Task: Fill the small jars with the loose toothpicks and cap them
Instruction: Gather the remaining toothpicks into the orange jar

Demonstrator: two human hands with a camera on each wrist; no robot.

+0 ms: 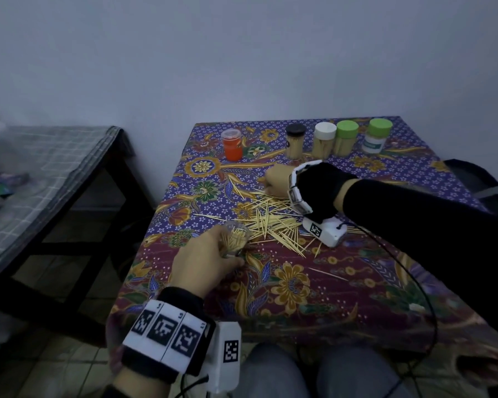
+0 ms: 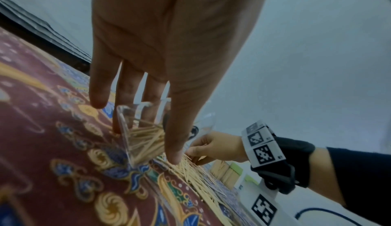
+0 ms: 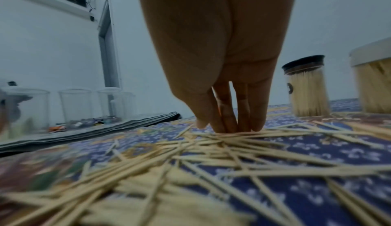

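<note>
The left hand [image 1: 204, 254] grips an open clear jar [image 1: 235, 239] of toothpicks; right hand [image 1: 276, 179] fingers [image 3: 228, 121], bunched, touch the loose toothpicks [image 1: 270, 219]. Five capped jars [image 1: 324, 140] stand behind.

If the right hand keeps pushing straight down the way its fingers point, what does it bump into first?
The right hand points down; its fingertips already seem to touch the pile of loose pale wooden toothpicks, with the patterned tablecloth just beneath.

capped jars [image 1: 322, 140] behind toothpicks [image 1: 270, 218] | open jar [image 1: 236, 239] left, on table [image 1: 314, 297]
</note>
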